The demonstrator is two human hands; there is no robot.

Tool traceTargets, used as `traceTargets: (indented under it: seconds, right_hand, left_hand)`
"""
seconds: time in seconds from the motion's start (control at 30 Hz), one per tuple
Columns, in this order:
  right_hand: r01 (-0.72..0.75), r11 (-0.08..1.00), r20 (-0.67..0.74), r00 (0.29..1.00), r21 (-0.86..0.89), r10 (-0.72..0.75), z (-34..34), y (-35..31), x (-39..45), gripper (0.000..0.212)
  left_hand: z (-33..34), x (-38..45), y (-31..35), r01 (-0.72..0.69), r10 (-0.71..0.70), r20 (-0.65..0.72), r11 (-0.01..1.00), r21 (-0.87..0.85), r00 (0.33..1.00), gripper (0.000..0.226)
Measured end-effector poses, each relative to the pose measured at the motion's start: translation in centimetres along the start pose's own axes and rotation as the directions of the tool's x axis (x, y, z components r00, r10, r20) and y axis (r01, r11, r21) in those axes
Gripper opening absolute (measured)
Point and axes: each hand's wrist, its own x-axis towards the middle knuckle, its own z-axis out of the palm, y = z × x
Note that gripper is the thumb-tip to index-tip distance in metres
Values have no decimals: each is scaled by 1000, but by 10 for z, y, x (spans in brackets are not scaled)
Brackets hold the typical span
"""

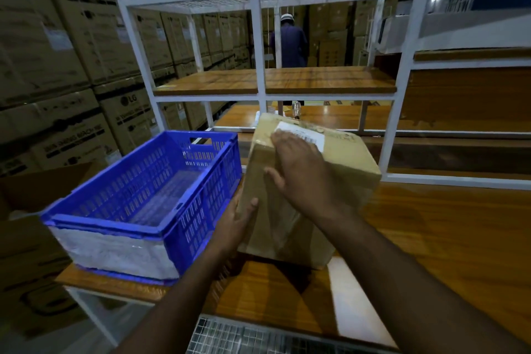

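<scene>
Cardboard first: one brown box (344, 158) sits just right of the single blue crate (201, 210), over the wooden worktop (445, 238). It leans a little, and I cannot tell whether its base is fully down. Two hands are on it. The left hand (235, 224) comes in between the crate and the box. Its grip is closed on the box's lower left edge, with the thumb curled onto the near face and the fingers hidden behind the cardboard. The right hand (301, 172) lies flat on the box's top with its grip wide and fingers straight, holding nothing. Its fingertips cover part of the one white label (304, 129), whose print is too blurred to read.

The crate is slotted plastic, and its near wall is covered by something whitish that I cannot make out clearly. Beyond the crate rises one white metal rack (258, 46) with wooden shelves. To the crate's left, many stacked cartons (57, 37) run out of sight, too many to count. Beyond the crate and past the rack stands one person (288, 43), back turned, with the lower body hidden by a shelf. Nearer than the crate, a strip of wire mesh (244, 336) is cut off by the bottom edge.
</scene>
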Motion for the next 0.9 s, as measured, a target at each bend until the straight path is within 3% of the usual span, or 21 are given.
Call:
traceTargets:
  seconds: [0.1, 0.17, 0.3, 0.47, 0.57, 0.7, 0.9]
  right_hand:
    - [69, 997, 60, 996, -24, -68, 11, -15, 4, 66]
    - [97, 995, 101, 990, 7, -97, 15, -19, 6, 63]
    - [140, 989, 135, 980, 40, -144, 17, -17, 3, 54]
    - [79, 997, 80, 994, -22, -77, 19, -2, -5, 51]
    - [-10, 999, 10, 1000, -30, 10, 17, 9, -9, 50]
    - [-139, 990, -45, 990, -34, 137, 11, 24, -11, 50]
    - [-139, 987, -114, 985, -83, 129, 13, 26, -14, 39]
  left_hand:
    - [-8, 6, 15, -42, 42, -48, 999, 5, 998, 34]
    - [-16, 9, 25, -73, 74, -85, 997, 9, 994, 35]
    - [-26, 12, 38, -196, 198, -168, 980, 28, 966, 69]
    - [-33, 13, 52, -314, 402, -205, 879, 358, 892, 100]
    - [-37, 17, 68, -442, 572, -95, 719, 537, 815, 84]
    - [-33, 22, 76, -448, 536, 87, 592, 670, 839, 59]
    - [-25, 26, 72, -401, 567, 8, 572, 715, 824, 55]
